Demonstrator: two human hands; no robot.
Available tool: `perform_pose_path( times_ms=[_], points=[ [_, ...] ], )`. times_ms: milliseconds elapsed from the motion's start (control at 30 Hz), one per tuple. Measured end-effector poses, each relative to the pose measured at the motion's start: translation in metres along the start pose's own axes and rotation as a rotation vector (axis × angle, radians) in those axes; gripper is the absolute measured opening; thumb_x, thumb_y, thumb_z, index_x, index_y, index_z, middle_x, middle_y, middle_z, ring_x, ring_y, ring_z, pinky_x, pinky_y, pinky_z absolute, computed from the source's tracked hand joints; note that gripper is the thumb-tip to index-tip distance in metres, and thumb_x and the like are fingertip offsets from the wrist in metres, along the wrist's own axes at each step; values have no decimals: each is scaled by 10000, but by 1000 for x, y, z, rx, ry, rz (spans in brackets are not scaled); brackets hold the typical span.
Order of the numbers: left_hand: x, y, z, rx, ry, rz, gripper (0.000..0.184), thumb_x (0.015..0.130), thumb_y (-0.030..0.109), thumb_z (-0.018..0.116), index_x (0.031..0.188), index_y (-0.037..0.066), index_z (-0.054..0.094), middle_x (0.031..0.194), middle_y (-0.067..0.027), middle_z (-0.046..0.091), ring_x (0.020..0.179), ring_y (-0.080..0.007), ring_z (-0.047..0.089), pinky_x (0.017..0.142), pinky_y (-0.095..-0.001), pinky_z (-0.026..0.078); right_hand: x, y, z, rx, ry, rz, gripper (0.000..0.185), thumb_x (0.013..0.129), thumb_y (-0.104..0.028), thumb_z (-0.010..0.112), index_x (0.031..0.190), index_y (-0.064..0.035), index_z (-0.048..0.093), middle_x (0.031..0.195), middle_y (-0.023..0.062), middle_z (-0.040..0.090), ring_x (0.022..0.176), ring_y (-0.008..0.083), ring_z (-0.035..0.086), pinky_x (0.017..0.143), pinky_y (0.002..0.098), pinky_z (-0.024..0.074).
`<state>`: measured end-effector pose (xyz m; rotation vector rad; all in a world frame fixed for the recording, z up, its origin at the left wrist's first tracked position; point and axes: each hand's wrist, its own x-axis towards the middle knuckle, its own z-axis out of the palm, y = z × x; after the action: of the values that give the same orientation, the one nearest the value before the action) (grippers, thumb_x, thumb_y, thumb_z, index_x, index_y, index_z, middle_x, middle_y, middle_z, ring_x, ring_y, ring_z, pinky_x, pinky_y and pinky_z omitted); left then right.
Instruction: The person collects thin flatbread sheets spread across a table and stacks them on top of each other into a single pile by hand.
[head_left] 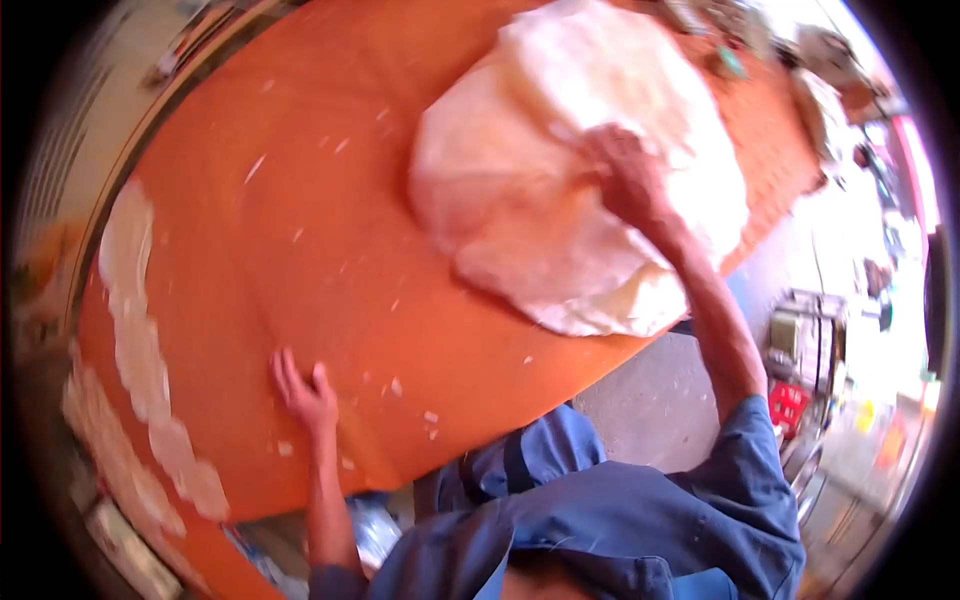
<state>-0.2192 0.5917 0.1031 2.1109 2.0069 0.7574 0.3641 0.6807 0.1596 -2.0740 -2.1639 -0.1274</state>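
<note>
A large, pale, crumpled sheet-like bundle (560, 220), white with a pinkish tint, lies spread on the orange tabletop (300, 200). It looks soft and folded, but I cannot make out its material. My right hand (625, 170) is on top of it, fingers curled into its folds near the middle; the fingertips are blurred. Lower left, my left hand (308, 397) reaches over the orange surface near the front edge, fingers stretched and apart, holding nothing. Small white scraps (397, 387) are scattered around it.
Rows of overlapping, thin, pale rounds (140, 340) run along the table's left end. Assorted items (728, 62) lie at the far right corner. Beyond the right edge are a metal rack (815, 335) and a red crate (788, 408) on the floor.
</note>
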Motion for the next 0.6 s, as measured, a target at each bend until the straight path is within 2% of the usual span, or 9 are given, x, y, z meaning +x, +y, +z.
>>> perform_pose_path(
  times_ms=[67, 133, 267, 333, 400, 467, 533, 567, 600],
  points=[
    [0, 0, 0, 112, 19, 111, 530, 892, 227, 657, 1336, -27, 521, 1387, -239, 502, 1310, -426, 447, 1096, -508, 365, -7, 5, 2, 126, 68, -3, 442, 787, -56, 630, 1229, -72, 614, 1229, 200, 611, 1164, 374, 550, 980, 459, 459],
    [1, -3, 0, 83, 43, 72, 535, 895, 328, 643, 1282, -31, 557, 1358, -250, 518, 1286, -433, 465, 1069, -517, 383, -7, -58, -42, 96, 171, 27, 411, 838, -106, 697, 1241, -70, 627, 1237, 189, 628, 1178, 365, 562, 1030, 447, 437],
    [10, 4, -31, 180, 15, 32, 535, 834, 309, 673, 1273, 17, 587, 1348, -198, 546, 1277, -384, 483, 1044, -479, 410, -35, -236, -77, 509, -117, -127, 448, 807, -106, 720, 1228, -18, 596, 1254, 216, 584, 1174, 387, 549, 996, 464, 453],
    [13, 14, -40, 170, 5, 3, 521, 829, 325, 679, 1253, 31, 609, 1332, -182, 568, 1268, -366, 500, 1039, -479, 413, -62, -286, -35, 501, -131, -369, 483, 777, -113, 748, 1225, -18, 593, 1269, 217, 570, 1196, 399, 530, 1006, 467, 443],
    [14, 18, -53, 161, 51, -16, 466, 819, 310, 700, 1193, 37, 651, 1309, -159, 595, 1243, -338, 534, 1009, -469, 441, -81, -342, -13, 642, -225, -391, 557, 770, -172, 759, 1272, -32, 563, 1315, 250, 519, 1234, 444, 478, 1044, 511, 397],
    [5, -11, -47, -107, 159, 48, 412, 802, 241, 721, 1137, 17, 638, 1200, -192, 619, 1140, -377, 573, 973, -479, 465, -109, -380, 3, 355, -186, -398, 702, 804, -320, 733, 1371, -6, 463, 1454, 357, 325, 1361, 544, 289, 1122, 612, 238],
    [-2, -56, -58, -443, 222, -131, 315, 829, 194, 718, 1103, 44, 678, 1150, -153, 672, 1102, -332, 625, 900, -415, 509, -127, -397, 19, 268, -185, -317, 753, 853, -380, 680, 1435, 5, 397, 1516, 369, 226, 1415, 545, 195, 1149, 621, 168],
    [2, -90, -89, -255, 316, -33, 256, 845, 174, 707, 1064, 45, 677, 1061, -153, 686, 1019, -336, 649, 864, -403, 518, -130, -400, 27, 230, -153, -332, 770, 875, -413, 645, 1462, 0, 363, 1533, 365, 191, 1428, 542, 162, 1157, 620, 140],
    [-3, -133, -105, -220, 327, -172, 277, 857, 190, 695, 1093, 50, 654, 1041, -148, 679, 987, -347, 644, 848, -423, 516, -133, -398, 30, 194, -126, -345, 789, 897, -445, 609, 1489, -6, 329, 1551, 362, 156, 1441, 539, 129, 1165, 619, 112]
  ],
)
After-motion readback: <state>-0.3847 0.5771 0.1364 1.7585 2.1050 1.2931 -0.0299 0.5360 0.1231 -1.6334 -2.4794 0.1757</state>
